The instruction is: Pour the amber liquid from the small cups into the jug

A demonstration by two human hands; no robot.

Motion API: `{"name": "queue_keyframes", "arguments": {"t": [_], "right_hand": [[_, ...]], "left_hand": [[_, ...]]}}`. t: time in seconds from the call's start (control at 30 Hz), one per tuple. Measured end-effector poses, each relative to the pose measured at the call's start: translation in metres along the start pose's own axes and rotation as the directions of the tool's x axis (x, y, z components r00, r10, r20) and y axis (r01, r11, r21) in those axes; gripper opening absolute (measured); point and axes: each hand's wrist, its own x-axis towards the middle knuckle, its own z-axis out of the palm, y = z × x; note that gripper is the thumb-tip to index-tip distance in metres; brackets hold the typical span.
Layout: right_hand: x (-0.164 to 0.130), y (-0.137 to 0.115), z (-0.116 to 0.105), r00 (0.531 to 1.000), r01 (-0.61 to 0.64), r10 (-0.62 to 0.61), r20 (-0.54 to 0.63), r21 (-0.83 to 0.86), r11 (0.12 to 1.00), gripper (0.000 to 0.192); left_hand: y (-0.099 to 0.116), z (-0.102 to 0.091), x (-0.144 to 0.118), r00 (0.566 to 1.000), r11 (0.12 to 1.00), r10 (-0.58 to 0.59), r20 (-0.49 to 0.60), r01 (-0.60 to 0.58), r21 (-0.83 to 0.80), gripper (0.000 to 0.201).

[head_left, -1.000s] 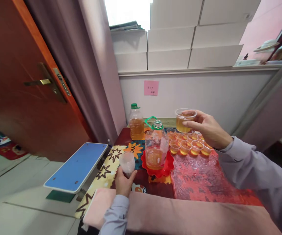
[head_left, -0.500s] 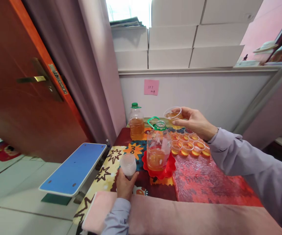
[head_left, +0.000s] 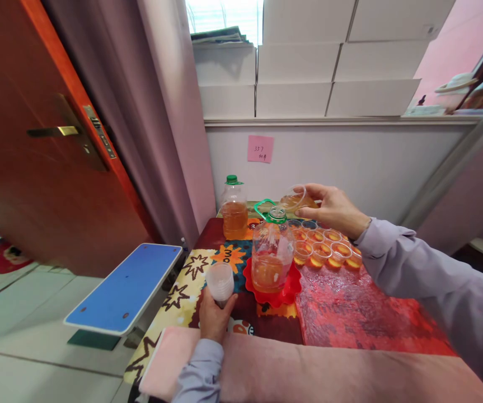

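The right hand (head_left: 334,210) is gripping a small clear cup (head_left: 294,200) of amber liquid, fingers curled around its wall, and is tilting it so the rim is leaning over the open mouth of the big jug (head_left: 270,252). The jug is standing on a red dish (head_left: 288,287) near the middle of the table (head_left: 350,319), its green handle sticking up just beside the tilted cup. Behind the jug and under the right wrist, rows of filled cups (head_left: 325,249) are crowding together, leaving little room between them and the jug.

The left hand (head_left: 215,316) is wrapping its fingers around the base of a stack of empty cups (head_left: 220,283), holding it upright close to the table's left edge, above the star-patterned cloth (head_left: 182,288). A capped bottle (head_left: 234,208) is standing at the far left corner, near the wall. Left of the table, a blue board (head_left: 126,285) is jutting out beside the edge, with open floor beyond it. The red mat (head_left: 362,313) in front of the right arm is lying bare.
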Motion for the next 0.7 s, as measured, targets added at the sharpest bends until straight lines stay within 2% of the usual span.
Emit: {"name": "queue_keyframes", "arguments": {"t": [0.2, 0.33, 0.7], "right_hand": [[0.0007, -0.0036, -0.0025, 0.999, 0.027, -0.028, -0.017, -0.056, 0.998, 0.053], [0.0038, -0.0045, -0.0036, 0.998, 0.063, -0.065, -0.019, -0.079, 0.995, 0.048], [0.0057, -0.0079, -0.0048, 0.993, 0.104, -0.111, -0.043, -0.147, 0.984, 0.050]], "left_hand": [[0.0014, -0.0012, 0.0001, 1.000, 1.000, 0.002, 0.023, -0.002, 0.018, 0.060], [-0.0007, 0.0000, 0.0005, 1.000, 1.000, 0.012, -0.001, -0.012, -0.002, 0.060], [-0.0034, 0.0020, 0.0011, 1.000, 1.000, 0.016, 0.007, -0.016, -0.006, 0.060]]}}
